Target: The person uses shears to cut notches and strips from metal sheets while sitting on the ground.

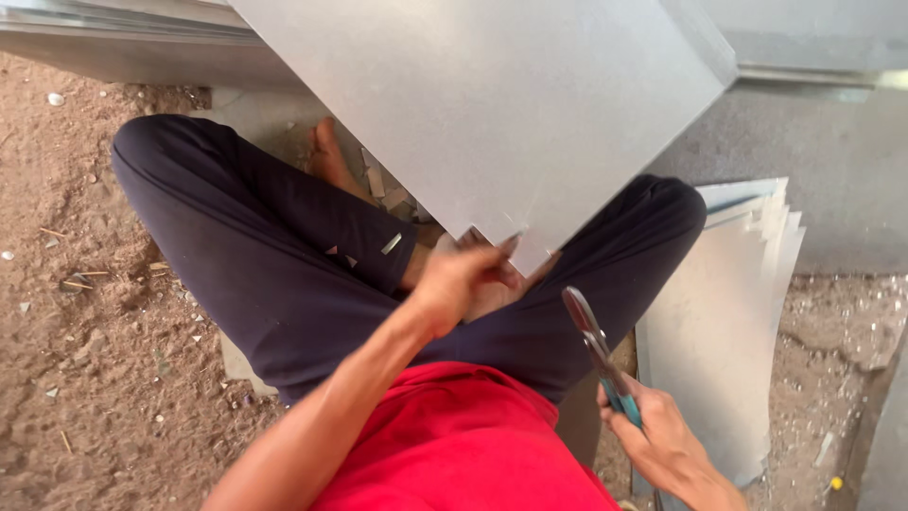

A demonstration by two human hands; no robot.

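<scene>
Right now my left hand [468,279] pinches the near corner of the metal sheet [492,104] resting across my lap, while my right hand [662,440] grips closed snips [596,345], held apart; next, they must open at the corner.

Seated cross-legged, knees out at ten and two o'clock. Left hand [470,279] at centre, arm stretched forward from seven o'clock, fingers curled shut in a pinch. Right hand [662,437] low at five o'clock, fist closed, wrist bent back toward the body.
</scene>
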